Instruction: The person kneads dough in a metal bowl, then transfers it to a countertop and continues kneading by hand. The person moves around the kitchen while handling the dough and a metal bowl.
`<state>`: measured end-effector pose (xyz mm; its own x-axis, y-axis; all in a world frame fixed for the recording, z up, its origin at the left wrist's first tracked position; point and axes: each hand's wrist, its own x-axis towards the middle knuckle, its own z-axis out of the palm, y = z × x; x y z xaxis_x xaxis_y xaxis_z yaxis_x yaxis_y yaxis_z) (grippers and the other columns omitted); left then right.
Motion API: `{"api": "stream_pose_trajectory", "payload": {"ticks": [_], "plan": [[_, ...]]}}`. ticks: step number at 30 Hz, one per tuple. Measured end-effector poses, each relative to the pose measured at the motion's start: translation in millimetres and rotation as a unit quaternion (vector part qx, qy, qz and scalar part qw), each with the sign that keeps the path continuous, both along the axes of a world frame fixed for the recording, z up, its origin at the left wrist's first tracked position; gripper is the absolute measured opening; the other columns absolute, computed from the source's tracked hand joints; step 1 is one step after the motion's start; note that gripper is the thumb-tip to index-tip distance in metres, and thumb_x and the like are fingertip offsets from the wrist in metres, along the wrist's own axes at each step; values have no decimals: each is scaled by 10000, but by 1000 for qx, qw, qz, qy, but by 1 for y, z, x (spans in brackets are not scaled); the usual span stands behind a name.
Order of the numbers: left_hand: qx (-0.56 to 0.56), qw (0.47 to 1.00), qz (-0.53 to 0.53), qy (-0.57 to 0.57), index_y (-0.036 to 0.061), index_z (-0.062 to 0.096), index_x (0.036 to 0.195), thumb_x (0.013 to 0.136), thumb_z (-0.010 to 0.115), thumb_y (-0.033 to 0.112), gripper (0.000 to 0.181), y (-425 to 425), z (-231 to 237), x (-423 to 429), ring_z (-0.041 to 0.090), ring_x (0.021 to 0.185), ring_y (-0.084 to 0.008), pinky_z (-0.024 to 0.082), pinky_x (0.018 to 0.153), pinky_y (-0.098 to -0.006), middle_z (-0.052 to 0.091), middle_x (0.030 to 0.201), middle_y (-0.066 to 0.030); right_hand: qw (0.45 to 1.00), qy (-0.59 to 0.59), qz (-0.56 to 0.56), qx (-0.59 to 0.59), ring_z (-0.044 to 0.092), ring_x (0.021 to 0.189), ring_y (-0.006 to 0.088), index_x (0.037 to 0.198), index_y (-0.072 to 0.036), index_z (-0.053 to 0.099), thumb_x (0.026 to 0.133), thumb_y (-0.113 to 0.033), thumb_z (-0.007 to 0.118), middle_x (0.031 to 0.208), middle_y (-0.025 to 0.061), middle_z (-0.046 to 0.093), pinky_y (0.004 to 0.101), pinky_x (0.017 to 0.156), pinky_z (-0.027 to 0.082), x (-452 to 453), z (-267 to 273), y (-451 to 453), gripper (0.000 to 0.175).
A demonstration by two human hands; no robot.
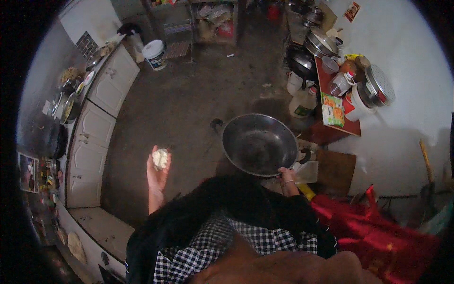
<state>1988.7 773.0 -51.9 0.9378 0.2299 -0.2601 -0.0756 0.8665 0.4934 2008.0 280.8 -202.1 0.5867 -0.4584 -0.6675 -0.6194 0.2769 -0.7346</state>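
A rounded white lump, perhaps dough or flour (160, 158), rests in the cupped palm of my left hand (158, 174), held out over the floor. My right hand (287, 175) grips the near rim of a large dark metal wok (260, 143) in front of me. Two dark loop handles stick out from the wok, one on its left and one on its right, close to my right hand. Its inside looks bare, with a dull shine at the bottom. My right fingers partly cover the rim.
White cabinets (91, 124) line the left, with dishes along their top. On the right, a red table (328, 80) carries packets, a plastic bottle (341, 84) and pots. Below it stands a plastic jug (302, 103). A lidded white bucket (154, 53) is farther back. Red fabric (372, 230) lies at lower right.
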Motion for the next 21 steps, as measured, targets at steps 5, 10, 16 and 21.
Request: {"api": "stream_pose_trajectory", "payload": {"ticks": [5, 10, 16, 21], "plan": [[23, 999, 18, 40, 72, 389, 1325, 952, 466, 184, 396, -35, -12, 106, 554, 1052, -299, 496, 921, -384, 521, 1176, -194, 994, 96, 37, 35, 546, 498, 210, 1012, -31, 536, 719, -95, 646, 710, 75, 578, 318, 403, 405, 128, 41, -17, 319], [27, 997, 17, 66, 98, 315, 1374, 942, 455, 134, 456, -45, -36, 235, 576, 982, -276, 544, 705, -286, 513, 1183, -210, 993, 49, 17, 104, 520, 493, 197, 903, -35, 593, 750, -120, 652, 673, 63, 564, 331, 436, 418, 260, 14, -27, 185], [54, 998, -43, -2, 63, 261, 1392, 885, 494, 83, 559, -53, -79, 442, 586, 910, -257, 529, 643, -263, 530, 1150, -197, 998, -25, 25, 44, 500, 506, 196, 831, -58, 588, 755, -99, 638, 705, 58, 571, 321, 420, 374, 447, 12, -37, 100], [74, 996, -45, 12, 37, 256, 1394, 875, 482, 64, 567, -90, -69, 585, 581, 928, -252, 525, 759, -304, 531, 1155, -192, 995, 62, 66, 38, 558, 560, 222, 910, -3, 622, 794, -131, 621, 725, 82, 608, 356, 487, 447, 598, 54, -67, 173]]}}
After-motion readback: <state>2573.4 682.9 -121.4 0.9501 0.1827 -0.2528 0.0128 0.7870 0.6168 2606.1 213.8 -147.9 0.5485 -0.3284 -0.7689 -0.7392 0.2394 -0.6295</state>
